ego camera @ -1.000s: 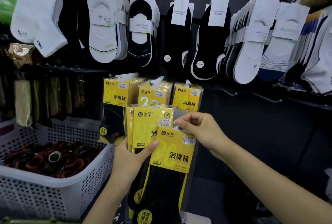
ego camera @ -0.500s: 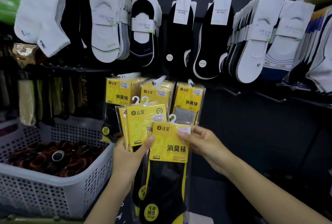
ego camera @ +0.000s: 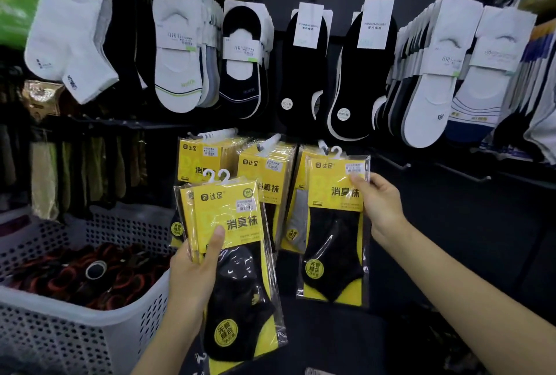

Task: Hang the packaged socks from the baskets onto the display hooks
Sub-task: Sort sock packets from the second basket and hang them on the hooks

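Gripping a bundle of yellow-card, clear-plastic sock packs (ego camera: 240, 212), your left hand (ego camera: 189, 281) has its fingers wrapped behind the bundle and its thumb pressed flat across the front card. Two white plastic hanger hooks (ego camera: 210, 175) stick up from the top of the bundle, so you hold at least two packs there; I cannot count more than that.

Your right hand (ego camera: 380, 203) is curled on one single sock pack (ego camera: 334, 239) of the same kind, black sock inside, pinching its top right corner with the thumb on the price sticker. That pack hangs down to the left of your right hand, up and to the right of your left hand. Whether its hanger sits on a peg I cannot tell.

Three rows of matching yellow packs hang just above and beyond your hands: a left row (ego camera: 195, 161) above the bundle, a middle row (ego camera: 270, 170) between your hands, and a right row (ego camera: 299, 176) mostly covered by the single pack.

One white perforated plastic basket (ego camera: 60, 341) stands to the left of your left hand, holding dark rolled socks (ego camera: 90, 272) with reddish rims.
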Demonstrator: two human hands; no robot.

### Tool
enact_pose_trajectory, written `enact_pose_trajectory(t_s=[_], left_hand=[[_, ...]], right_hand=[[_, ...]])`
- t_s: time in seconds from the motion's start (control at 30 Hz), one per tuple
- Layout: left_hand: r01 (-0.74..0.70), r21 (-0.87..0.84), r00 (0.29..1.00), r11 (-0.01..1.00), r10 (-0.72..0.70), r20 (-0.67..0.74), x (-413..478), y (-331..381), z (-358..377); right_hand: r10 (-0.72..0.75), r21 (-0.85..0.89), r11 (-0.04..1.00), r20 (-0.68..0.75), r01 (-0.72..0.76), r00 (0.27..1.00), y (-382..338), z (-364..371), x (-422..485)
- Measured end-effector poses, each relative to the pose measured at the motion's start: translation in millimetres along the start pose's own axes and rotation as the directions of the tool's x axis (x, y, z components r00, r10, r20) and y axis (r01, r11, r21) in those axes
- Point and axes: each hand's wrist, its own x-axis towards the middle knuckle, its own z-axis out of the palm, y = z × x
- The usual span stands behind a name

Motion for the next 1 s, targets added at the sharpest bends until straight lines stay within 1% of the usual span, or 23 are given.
enact_pose_trajectory(t_s=[0.1, 0.2, 0.33, 0.47, 0.53, 0.57, 0.6, 0.63, 0.7, 0.77, 0.8, 0.83, 0.9, 1.0], left_hand=[[-0.002, 0.001, 1.0, 1.0, 0.002, -0.019, 3.5, -2.7, -2.3], [-0.008, 0.002, 1.0, 1.0, 0.008, -0.029, 5.7, -2.7, -4.2], [0.0, 0.008, 1.0, 1.0, 0.0, -0.028, 7.4, -2.2, -4.5], [0.001, 0.022, 1.0, 1.0, -0.001, 0.002, 6.5, -5.6, -3.0], [0.004, 0.031, 1.0, 1.0, -0.004, 0.021, 5.0, -6.6, -1.0], [0.004, 0.031, 1.0, 1.0, -0.005, 0.028, 3.6, -6.2, 0.2], [0.002, 0.029, 0.999, 1.0, -0.003, 0.036, 2.4, -5.9, 1.7], [0.0, 0.026, 0.999, 1.0, -0.001, 0.047, 1.0, -5.3, 3.5], [0.003, 0.013, 0.997, 1.0, -0.004, 0.072, -2.7, -4.8, 8.3], [0.015, -0.002, 0.995, 1.0, -0.015, 0.094, -6.6, -5.0, 14.3], [0.015, -0.007, 0.994, 1.0, -0.014, 0.109, -8.9, -5.0, 17.7], [0.014, -0.01, 0.992, 1.0, -0.013, 0.123, -11.4, -5.1, 21.1], [0.02, -0.012, 0.989, 1.0, -0.018, 0.15, -16.6, -5.2, 26.8], [0.021, -0.017, 0.984, 1.0, -0.018, 0.177, -21.1, -4.7, 31.2]], right_hand=[[-0.024, -0.04, 0.999, 0.011, 0.025, 1.0, 8.4, 10.4, 17.2], [0.007, -0.069, 0.998, -0.038, -0.01, 0.999, 23.5, 18.4, 37.4], [0.0, -0.145, 0.989, -0.173, -0.026, 0.985, 43.3, 28.6, 64.2], [0.023, -0.152, 0.985, -0.357, -0.082, 0.934, 60.9, 27.8, 73.8], [0.012, -0.189, 0.977, -0.409, -0.097, 0.912, 68.4, 24.2, 64.3], [0.008, -0.2, 0.975, -0.407, -0.098, 0.913, 71.7, 22.5, 55.8], [0.011, -0.196, 0.977, -0.37, -0.09, 0.929, 74.4, 21.6, 45.0], [0.026, -0.172, 0.982, -0.295, -0.079, 0.955, 76.1, 21.9, 31.2], [0.079, -0.126, 0.988, -0.058, -0.086, 0.995, 75.7, 25.0, -3.5], [0.116, -0.142, 0.986, 0.183, -0.091, 0.976, 73.4, 29.7, -39.3], [0.118, -0.137, 0.987, 0.273, -0.083, 0.955, 72.0, 32.2, -54.1], [0.113, -0.12, 0.99, 0.335, -0.076, 0.936, 70.4, 34.6, -66.6], [0.091, -0.062, 0.995, 0.375, -0.073, 0.922, 67.8, 37.1, -82.2], [0.076, 0.017, 0.996, 0.341, -0.087, 0.937, 63.2, 33.9, -89.1]])
